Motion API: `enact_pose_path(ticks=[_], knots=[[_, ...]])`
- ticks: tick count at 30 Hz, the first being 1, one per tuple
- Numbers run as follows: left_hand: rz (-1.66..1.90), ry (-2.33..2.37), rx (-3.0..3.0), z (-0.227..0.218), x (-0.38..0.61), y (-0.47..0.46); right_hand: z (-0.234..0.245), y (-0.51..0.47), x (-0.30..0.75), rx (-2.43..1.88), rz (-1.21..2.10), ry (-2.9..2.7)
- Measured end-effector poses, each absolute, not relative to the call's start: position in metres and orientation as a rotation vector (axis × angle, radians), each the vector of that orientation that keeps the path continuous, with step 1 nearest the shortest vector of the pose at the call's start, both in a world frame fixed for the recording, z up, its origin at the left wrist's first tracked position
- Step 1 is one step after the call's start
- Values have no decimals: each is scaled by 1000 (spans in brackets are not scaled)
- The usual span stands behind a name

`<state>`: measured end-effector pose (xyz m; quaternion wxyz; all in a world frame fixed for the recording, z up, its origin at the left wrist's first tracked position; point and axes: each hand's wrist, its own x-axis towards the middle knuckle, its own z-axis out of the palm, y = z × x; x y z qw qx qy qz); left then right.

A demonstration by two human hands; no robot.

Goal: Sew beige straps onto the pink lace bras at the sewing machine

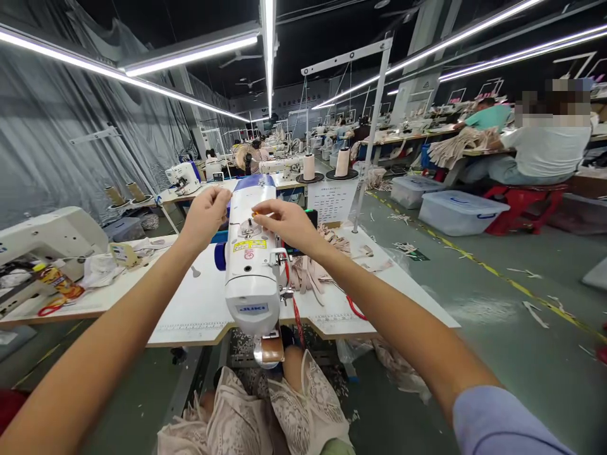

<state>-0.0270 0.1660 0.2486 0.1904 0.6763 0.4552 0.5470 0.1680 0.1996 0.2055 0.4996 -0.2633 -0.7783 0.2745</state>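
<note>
A white JUKI sewing machine (251, 265) stands in front of me, its head pointing my way. My left hand (208, 212) is closed in a pinch at the left side of the machine's arm; whatever sits between its fingertips is too small to make out. Over the arm's top, my right hand (284, 221) pinches by a small metal fitting (247, 226), with a tiny orange spot at the fingertips that I cannot identify. Beige lace fabric pieces (237, 411) lie across my lap. Pale fabric strips (306, 275) are heaped right of the machine.
Two thread cones (342, 163) stand on a rack behind the machine. Red-handled scissors (355, 308) lie on the white tabletop (190, 309). Another machine (52, 240) and a bottle (59, 281) are at left. Lidded bins (462, 212) and a seated person (545, 148) are at right.
</note>
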Motion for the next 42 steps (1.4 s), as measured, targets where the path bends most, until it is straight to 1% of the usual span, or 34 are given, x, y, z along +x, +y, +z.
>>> enact_pose_path(ticks=[2, 5, 9, 15, 17, 21, 23, 25, 29, 32, 35, 38, 42], knots=[[1519, 1230, 1734, 244, -30, 162, 214, 206, 156, -656, 615, -1976], [1454, 1271, 1668, 239, -31, 155, 217, 210, 149, -695, 581, -2051], [1437, 1289, 1655, 237, -30, 149, 214, 211, 152, -720, 661, -2076], [1342, 1276, 1705, 237, -32, 142, 213, 211, 151, -737, 525, -2100], [1288, 1266, 1727, 240, -30, 137, 218, 216, 149, -731, 389, -2085], [1225, 1200, 1706, 248, -21, 128, 225, 233, 153, -578, -191, -2254], [1218, 1138, 1662, 252, -19, 121, 224, 235, 162, -571, -436, -2366], [1197, 1068, 1606, 254, -19, 113, 219, 229, 171, -640, -542, -2340], [1131, 916, 1508, 257, -26, 88, 213, 204, 171, -665, -495, -2245], [1145, 846, 1482, 259, -28, 79, 223, 198, 150, -624, -370, -2282], [1236, 915, 1439, 257, -30, 85, 241, 216, 135, -692, -187, -2306], [1316, 1040, 1351, 251, -37, 89, 247, 232, 144, -761, -69, -2312], [1290, 987, 1366, 250, -41, 78, 241, 225, 166, -605, 13, -2366]])
